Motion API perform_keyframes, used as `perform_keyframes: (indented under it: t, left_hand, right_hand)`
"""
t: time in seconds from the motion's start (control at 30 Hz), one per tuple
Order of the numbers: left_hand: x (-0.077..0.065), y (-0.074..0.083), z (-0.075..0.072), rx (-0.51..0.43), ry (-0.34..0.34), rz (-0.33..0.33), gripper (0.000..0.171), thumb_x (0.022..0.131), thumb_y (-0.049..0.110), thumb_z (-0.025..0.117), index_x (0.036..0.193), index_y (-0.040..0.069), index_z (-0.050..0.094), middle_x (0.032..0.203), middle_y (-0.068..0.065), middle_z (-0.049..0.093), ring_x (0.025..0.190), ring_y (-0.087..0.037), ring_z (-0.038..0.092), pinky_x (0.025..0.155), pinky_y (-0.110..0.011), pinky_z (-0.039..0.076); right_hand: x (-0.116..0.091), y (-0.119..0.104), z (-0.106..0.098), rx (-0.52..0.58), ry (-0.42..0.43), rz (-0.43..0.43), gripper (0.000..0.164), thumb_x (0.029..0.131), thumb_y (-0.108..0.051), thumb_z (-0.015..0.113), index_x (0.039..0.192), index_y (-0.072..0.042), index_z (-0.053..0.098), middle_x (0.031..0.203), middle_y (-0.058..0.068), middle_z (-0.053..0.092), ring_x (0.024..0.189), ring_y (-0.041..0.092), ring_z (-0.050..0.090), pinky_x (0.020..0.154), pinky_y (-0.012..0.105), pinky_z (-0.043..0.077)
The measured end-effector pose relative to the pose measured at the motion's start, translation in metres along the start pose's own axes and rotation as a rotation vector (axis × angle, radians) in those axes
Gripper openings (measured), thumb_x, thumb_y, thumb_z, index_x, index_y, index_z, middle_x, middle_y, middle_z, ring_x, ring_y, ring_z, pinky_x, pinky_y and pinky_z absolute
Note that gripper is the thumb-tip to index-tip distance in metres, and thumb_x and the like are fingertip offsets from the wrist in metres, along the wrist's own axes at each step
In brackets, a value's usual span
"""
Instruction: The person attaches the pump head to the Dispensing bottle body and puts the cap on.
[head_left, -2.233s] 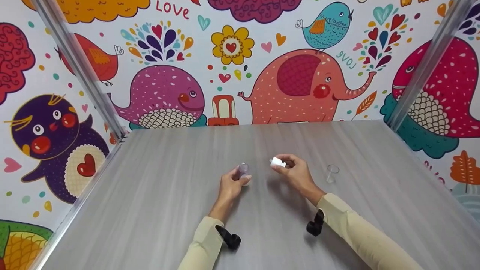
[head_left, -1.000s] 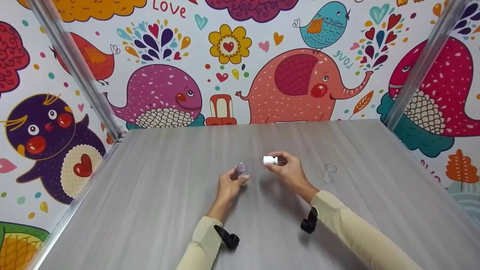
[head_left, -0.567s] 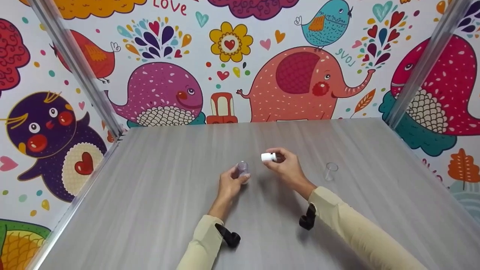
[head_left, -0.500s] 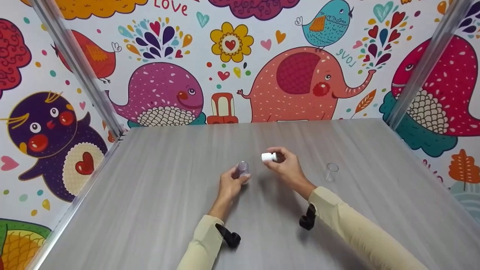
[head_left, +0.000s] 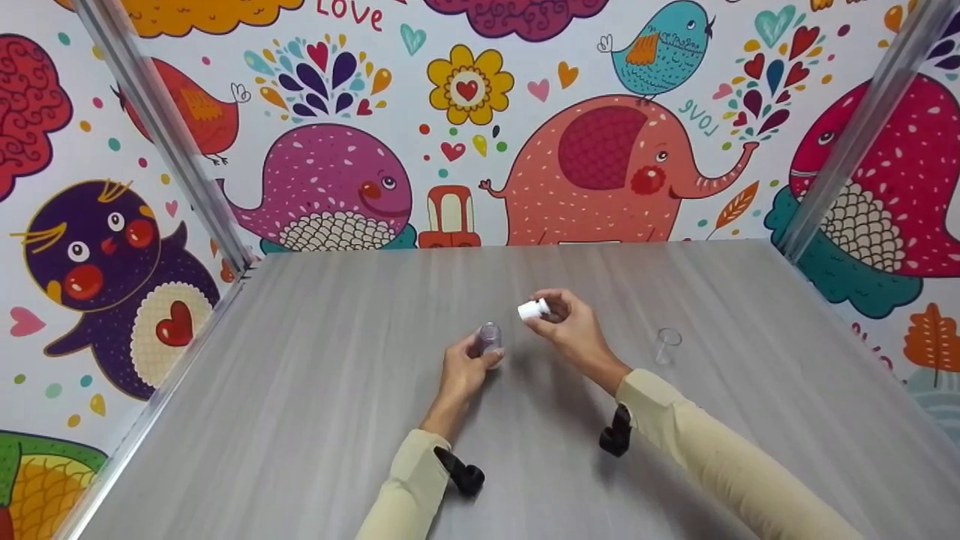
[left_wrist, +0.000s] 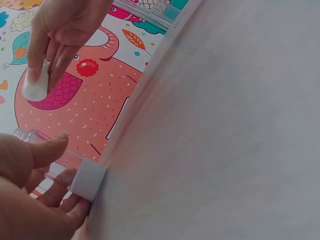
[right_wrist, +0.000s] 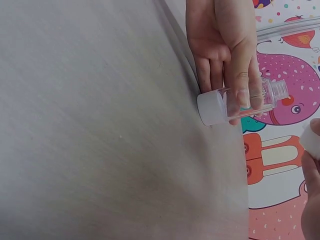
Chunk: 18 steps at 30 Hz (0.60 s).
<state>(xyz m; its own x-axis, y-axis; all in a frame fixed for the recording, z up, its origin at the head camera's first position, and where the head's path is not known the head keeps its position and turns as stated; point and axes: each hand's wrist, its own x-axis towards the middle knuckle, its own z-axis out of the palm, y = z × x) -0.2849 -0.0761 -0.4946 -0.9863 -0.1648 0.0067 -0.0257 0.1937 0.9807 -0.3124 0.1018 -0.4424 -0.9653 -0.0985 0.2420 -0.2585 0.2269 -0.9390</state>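
Note:
My left hand [head_left: 463,369] grips a clear bottle [head_left: 490,339] with a threaded, uncovered neck. The bottle stands upright on the table, and its white base [left_wrist: 89,179] shows in both wrist views. Up and to the right of the bottle, my right hand [head_left: 576,330] pinches a small white cap-like piece [head_left: 533,309] between thumb and fingers, held in the air apart from the neck. Part of that piece is hidden by the fingers; in the right wrist view the white piece [right_wrist: 311,141] is cut off by the frame edge.
A small clear cup-shaped cover [head_left: 667,346] stands on the grey wood-grain table [head_left: 322,390], right of my right hand. Behind the table rises a wall [head_left: 465,157] printed with cartoon animals, with metal posts [head_left: 169,142] at the corners.
The right hand has moved a little left and away, turning the white piece so its outer end now tips slightly down. The left hand and bottle have stayed in place.

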Motion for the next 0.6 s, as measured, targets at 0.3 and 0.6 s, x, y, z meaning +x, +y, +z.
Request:
perform_keyframes:
  t: [0.3, 0.6]
  left_hand:
    - [-0.0006, 0.0022, 0.0006, -0.001, -0.006, -0.005, 0.054, 0.088, 0.007, 0.074, 0.138, -0.003, 0.057, 0.132, -0.024, 0.064, 0.123, -0.033, 0.062, 0.103, -0.044, 0.052]
    - [0.0, 0.0009, 0.0007, 0.002, -0.003, 0.006, 0.054, 0.087, 0.007, 0.075, 0.138, -0.001, 0.058, 0.132, -0.023, 0.065, 0.121, -0.032, 0.063, 0.104, -0.045, 0.051]
  right_hand:
    - [0.0019, -0.0007, 0.0001, -0.025, 0.0, -0.032, 0.041, 0.082, -0.002, 0.079, 0.121, -0.003, 0.067, 0.118, 0.017, 0.071, 0.105, 0.026, 0.068, 0.081, 0.017, 0.055]
    - [0.0037, -0.0033, -0.0012, -0.091, -0.01, -0.049, 0.045, 0.084, -0.005, 0.078, 0.128, -0.007, 0.066, 0.122, 0.015, 0.068, 0.109, 0.028, 0.068, 0.088, 0.032, 0.059]
